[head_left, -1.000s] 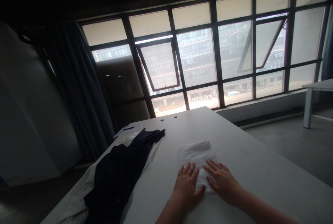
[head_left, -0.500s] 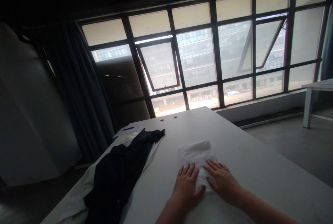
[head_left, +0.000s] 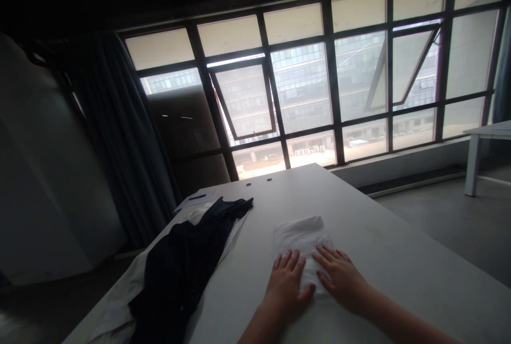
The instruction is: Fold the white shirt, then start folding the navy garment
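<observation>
A folded white cloth (head_left: pixel 300 233) lies flat on the white table (head_left: pixel 375 259), its far half in plain sight. Across its near left part rests my left hand (head_left: pixel 284 283), palm down with the fingers stretched out. My right hand (head_left: pixel 341 276) lies likewise on the near right part, fingers spread and thumb pointing toward the left hand. Both palms hide some of the cloth's near half. Neither hand grips anything.
Dark clothing (head_left: pixel 187 259) lies crumpled over white fabric (head_left: pixel 115 309) along the table's left side. Farther back are paper and a blue pen (head_left: pixel 197 197). Windows (head_left: pixel 301 88) and a curtain (head_left: pixel 120 141) stand behind; another white table (head_left: pixel 473 157) is at right.
</observation>
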Available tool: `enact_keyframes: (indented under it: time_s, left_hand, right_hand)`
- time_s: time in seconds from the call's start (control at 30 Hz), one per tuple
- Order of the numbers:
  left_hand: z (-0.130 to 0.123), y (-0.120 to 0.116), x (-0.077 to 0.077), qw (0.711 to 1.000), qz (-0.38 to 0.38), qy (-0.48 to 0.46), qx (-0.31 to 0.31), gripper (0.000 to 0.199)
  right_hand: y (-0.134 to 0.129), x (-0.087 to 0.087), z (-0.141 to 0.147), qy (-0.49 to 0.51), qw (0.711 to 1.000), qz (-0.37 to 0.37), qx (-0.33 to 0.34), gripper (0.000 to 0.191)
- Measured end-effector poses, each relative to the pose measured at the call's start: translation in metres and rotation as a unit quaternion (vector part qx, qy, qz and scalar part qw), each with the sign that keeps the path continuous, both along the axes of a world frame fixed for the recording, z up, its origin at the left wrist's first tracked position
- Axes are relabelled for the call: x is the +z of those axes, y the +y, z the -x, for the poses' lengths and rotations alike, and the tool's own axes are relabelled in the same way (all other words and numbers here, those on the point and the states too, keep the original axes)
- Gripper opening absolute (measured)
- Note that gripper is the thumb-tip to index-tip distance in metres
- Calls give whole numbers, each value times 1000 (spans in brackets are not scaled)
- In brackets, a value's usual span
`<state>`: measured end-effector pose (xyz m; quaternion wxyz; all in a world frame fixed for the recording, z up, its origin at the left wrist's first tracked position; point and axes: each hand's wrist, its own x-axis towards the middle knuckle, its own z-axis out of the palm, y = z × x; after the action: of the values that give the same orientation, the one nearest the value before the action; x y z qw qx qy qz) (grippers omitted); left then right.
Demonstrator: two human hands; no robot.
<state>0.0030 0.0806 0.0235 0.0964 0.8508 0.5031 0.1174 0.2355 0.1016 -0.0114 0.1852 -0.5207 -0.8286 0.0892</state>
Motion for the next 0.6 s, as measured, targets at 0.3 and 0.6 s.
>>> enact_keyframes:
  time_s: [0.3,0.6]
  left_hand:
    - [0,0,1,1000,-3,-5,-3,73]
    - [1,0,-1,1000,-8,5,-3,73]
  right_hand:
    - [0,-2,-1,3,1000,-8,3,55]
    - [0,-2,-1,2,1000,-8,-2,55]
